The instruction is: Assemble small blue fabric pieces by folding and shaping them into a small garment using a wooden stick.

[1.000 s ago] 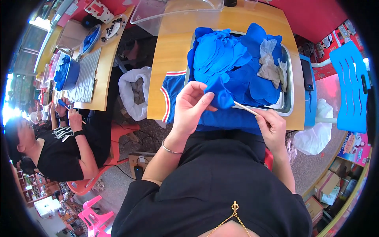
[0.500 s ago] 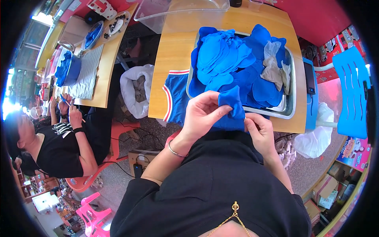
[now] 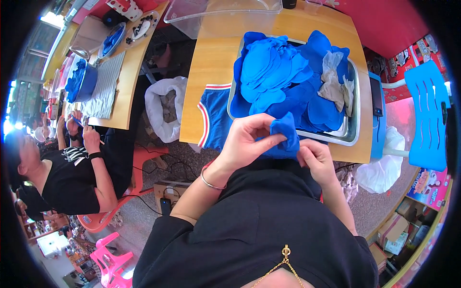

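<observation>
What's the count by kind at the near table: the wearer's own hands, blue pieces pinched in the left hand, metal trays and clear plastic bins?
Hands: 2 (left hand, right hand)
Pinched blue piece: 1 visible
Metal tray: 1
Clear plastic bin: 1
Total: 5

Left edge: white, washed-out glare with a bluish fringe, the strongest light we see.
Table point(image 3: 211, 57): evenly lit for us at upper centre, its shadows soft.
Tray point(image 3: 331, 138): we catch glints along its rim, right of centre.
Left hand point(image 3: 247, 143): outline clear to us, mid-frame.
Shirt point(image 3: 269, 216): so dark at lower centre that we lose most folds.
Corners: black; straight edges bow near them, and we find lower-left details small and smeared.
</observation>
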{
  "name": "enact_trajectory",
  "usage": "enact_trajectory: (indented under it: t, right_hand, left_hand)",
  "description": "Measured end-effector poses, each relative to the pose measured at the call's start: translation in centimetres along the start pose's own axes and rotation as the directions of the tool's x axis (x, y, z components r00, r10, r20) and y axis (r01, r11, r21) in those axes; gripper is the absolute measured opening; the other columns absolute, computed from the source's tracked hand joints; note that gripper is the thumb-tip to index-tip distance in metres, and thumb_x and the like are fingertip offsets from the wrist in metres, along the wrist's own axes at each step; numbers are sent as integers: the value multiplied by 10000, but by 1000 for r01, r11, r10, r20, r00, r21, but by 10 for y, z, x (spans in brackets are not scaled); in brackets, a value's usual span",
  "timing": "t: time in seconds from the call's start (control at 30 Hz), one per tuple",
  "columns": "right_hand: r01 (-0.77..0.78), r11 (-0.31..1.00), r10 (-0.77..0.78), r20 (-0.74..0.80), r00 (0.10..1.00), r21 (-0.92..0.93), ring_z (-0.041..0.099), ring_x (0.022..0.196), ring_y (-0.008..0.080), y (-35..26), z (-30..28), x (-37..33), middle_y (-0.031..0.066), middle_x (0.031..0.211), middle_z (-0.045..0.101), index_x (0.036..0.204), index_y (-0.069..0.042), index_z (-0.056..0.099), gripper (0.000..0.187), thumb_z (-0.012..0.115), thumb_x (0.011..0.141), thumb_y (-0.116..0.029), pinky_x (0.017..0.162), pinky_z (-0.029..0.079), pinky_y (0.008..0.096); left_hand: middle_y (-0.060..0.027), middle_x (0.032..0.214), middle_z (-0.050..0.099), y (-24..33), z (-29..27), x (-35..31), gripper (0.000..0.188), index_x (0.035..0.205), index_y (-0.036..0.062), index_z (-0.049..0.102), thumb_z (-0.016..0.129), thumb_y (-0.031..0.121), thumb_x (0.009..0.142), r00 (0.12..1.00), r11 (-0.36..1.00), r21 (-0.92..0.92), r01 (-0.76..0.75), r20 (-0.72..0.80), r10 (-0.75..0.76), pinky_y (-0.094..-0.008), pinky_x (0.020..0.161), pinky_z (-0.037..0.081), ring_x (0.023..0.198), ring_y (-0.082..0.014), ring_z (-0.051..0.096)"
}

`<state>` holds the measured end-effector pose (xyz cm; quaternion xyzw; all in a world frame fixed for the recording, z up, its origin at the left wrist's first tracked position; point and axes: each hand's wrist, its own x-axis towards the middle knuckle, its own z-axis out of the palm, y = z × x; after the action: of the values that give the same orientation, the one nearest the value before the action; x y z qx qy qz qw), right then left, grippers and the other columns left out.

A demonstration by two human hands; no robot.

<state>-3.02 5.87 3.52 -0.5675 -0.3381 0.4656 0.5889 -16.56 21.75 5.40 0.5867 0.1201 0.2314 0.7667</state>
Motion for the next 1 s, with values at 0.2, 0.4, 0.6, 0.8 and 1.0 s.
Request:
enact_trajectory:
  t: [0.2,0.4,0.6,0.8,1.0]
  right_hand:
    - [120,989,-130,-122,984,-90,456,612,47,-2,2,3,8,742,567,935,-9,620,156,553,893,-143,554,341,173]
    - [96,995,-98,-173,980,-25,480,689,50,3,8,-4,1,840,588,974,-4,620,146,573,878,-104,619,381,182]
    - [-104,936,130,-54,990,337,348,533,2,8,14,-9,-64,639,462,958,-30,604,184,500,926,-179,479,238,158]
    - [76,995,-61,-208,976,67,463,627,40,5,14,-7,-9,753,561,968,-2,608,136,556,886,-97,560,360,176]
    - [163,977,-190,-211,959,-137,521,705,72,11,6,-4,35,834,613,959,5,626,131,601,839,-41,638,410,199]
  left_hand:
    - [-28,867,618,7,7,1,160,959,-26,614,648,8,807,999,994,-113,6,-44,-11,-204,690,495,776,-71,588]
    - [-31,729,594,-4,4,1,153,956,-23,655,646,35,815,971,961,226,-160,-139,194,-189,519,388,624,-60,520]
    - [-28,682,564,-7,9,-2,120,916,-29,655,644,31,813,944,949,226,-220,-196,265,-195,490,355,582,-62,492]
    - [-35,720,581,-5,15,-4,107,912,-30,653,633,15,817,956,968,169,-184,-197,217,-188,534,410,623,-64,533]
    - [-39,785,599,-1,16,-3,109,909,-27,647,643,5,805,960,982,126,-143,-224,168,-197,551,435,639,-59,544]
